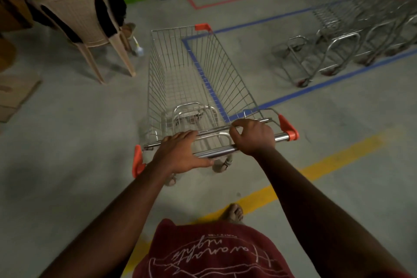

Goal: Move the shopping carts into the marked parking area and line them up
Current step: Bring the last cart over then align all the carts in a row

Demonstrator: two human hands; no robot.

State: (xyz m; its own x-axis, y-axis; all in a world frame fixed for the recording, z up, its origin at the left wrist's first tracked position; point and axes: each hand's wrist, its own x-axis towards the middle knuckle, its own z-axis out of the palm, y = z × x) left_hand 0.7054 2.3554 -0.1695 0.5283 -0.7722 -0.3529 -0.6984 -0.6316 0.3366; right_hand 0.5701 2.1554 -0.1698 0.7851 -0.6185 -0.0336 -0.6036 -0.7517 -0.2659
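Note:
A steel wire shopping cart [191, 74] with orange corner caps stands in front of me on the concrete floor. My left hand [182, 153] lies over the chrome handle bar [216, 152], thumb under it, fingers stretched forward. My right hand [252, 136] grips the same bar near its right end. A blue taped rectangle [291, 95] marks the parking area; its near left corner shows through the cart's basket. Several nested carts [352, 29] stand inside the blue lines at the upper right.
A beige plastic chair [83, 20] with dark cloth on it stands to the cart's left. Flattened cardboard [13, 95] lies at the left edge. A yellow floor line [327, 162] runs under me and red tape [225, 1] marks the floor farther back.

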